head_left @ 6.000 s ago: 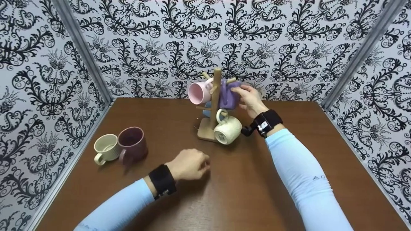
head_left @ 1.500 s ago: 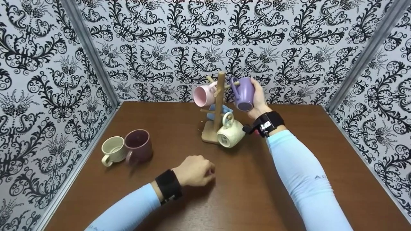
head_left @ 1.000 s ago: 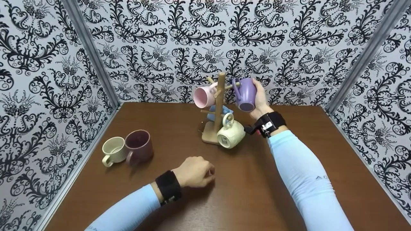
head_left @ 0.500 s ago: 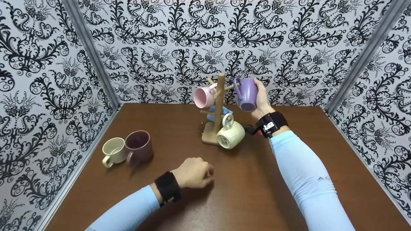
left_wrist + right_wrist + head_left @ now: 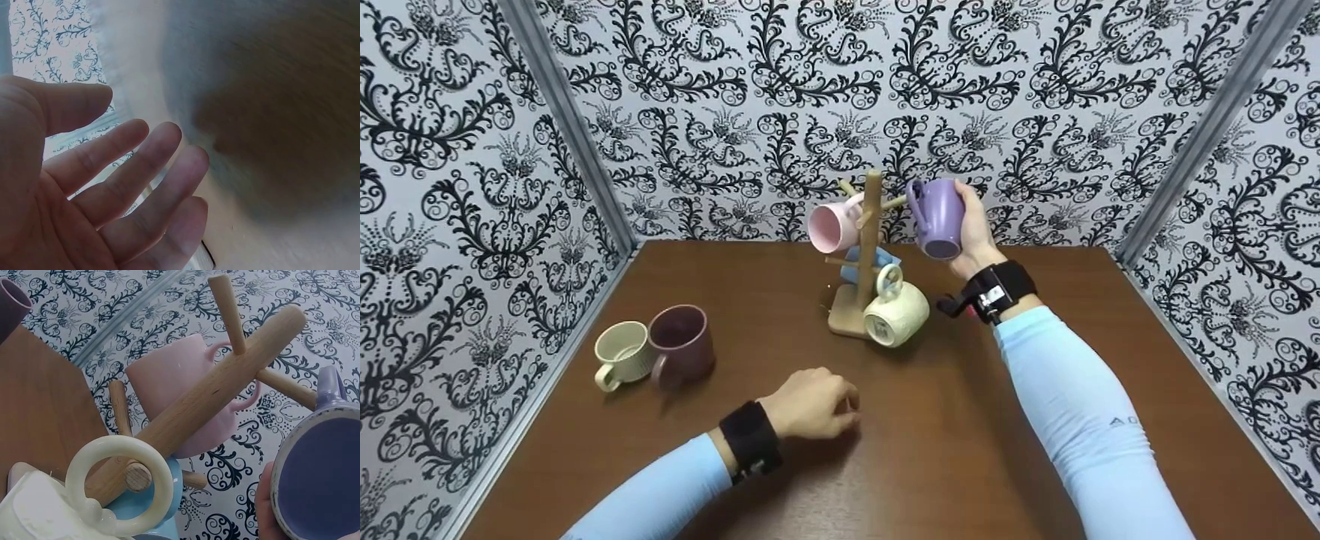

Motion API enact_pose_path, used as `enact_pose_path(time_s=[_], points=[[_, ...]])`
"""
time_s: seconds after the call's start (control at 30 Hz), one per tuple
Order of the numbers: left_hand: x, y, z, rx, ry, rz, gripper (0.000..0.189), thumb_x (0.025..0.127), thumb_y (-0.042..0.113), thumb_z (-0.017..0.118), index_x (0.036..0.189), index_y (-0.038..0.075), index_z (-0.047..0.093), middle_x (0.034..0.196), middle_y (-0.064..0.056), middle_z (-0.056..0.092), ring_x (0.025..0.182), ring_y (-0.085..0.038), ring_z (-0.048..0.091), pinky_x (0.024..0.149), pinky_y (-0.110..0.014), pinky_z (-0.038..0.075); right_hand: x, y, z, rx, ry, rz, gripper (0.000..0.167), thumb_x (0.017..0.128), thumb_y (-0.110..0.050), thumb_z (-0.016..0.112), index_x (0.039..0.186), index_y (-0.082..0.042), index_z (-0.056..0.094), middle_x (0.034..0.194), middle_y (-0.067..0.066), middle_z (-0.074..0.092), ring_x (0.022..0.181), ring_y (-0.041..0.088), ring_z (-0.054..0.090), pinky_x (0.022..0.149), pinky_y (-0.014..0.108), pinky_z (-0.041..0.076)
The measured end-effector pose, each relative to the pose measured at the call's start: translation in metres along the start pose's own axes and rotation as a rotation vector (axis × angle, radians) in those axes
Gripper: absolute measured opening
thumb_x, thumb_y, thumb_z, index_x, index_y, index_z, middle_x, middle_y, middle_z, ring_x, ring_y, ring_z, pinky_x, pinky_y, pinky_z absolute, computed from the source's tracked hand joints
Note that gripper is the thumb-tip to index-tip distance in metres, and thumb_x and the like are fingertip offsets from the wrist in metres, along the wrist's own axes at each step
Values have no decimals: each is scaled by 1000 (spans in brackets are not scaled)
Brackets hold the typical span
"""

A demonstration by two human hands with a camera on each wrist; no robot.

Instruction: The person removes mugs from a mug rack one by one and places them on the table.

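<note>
My right hand [image 5: 976,229] grips a purple mug [image 5: 941,217] by its body, with the mug's base turned toward the head camera. Its handle is right at the tip of an upper peg of the wooden mug tree [image 5: 872,225]. In the right wrist view the purple mug [image 5: 320,475] shows its base, and the peg tip overlaps its handle. On the tree hang a pink mug [image 5: 832,226], a blue mug [image 5: 889,258] partly behind the post, and a cream mug [image 5: 898,315] low in front. My left hand [image 5: 810,405] is loosely curled over the table, holding nothing.
A ribbed cream mug [image 5: 624,352] and a burgundy mug [image 5: 684,345] stand upright side by side on the left of the brown table [image 5: 765,300]. Patterned walls enclose the back and both sides.
The purple mug, close to the post six seconds ago, has moved right along the peg to its tip with my right hand. My left hand has barely moved.
</note>
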State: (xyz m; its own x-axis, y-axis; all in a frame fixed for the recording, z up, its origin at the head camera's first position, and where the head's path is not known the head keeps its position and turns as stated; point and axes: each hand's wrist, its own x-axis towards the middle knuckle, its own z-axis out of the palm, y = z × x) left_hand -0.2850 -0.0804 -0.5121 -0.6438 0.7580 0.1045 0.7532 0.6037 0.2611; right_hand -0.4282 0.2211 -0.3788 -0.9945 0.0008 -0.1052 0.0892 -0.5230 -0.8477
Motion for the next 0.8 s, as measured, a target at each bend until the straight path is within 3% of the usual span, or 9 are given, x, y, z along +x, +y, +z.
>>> enact_pose_path(time_s=[0.23,0.5,0.8], points=[[2,1,-1,-55,-7,6,14,98,31,79,100,18,87,88,2,84,76,-13,74,67,-33,58,-7,0,4,-70,16,-48,59,111,-57,55,159,-24,46,134,13,63,89,20,72,71,34,64],[4,-3,-1,-142,-24,-3,13,98,29,79,101,19,87,89,4,84,77,-7,73,70,-26,56,-13,3,5,-136,10,-104,60,111,-58,55,163,-29,46,136,13,65,94,20,74,72,34,65],[6,-4,-2,-220,-14,-55,21,101,33,77,112,18,87,102,2,87,87,-9,79,80,-29,61,-17,7,5,-140,47,-156,60,104,-58,67,154,-27,57,130,9,68,100,21,72,73,33,65]])
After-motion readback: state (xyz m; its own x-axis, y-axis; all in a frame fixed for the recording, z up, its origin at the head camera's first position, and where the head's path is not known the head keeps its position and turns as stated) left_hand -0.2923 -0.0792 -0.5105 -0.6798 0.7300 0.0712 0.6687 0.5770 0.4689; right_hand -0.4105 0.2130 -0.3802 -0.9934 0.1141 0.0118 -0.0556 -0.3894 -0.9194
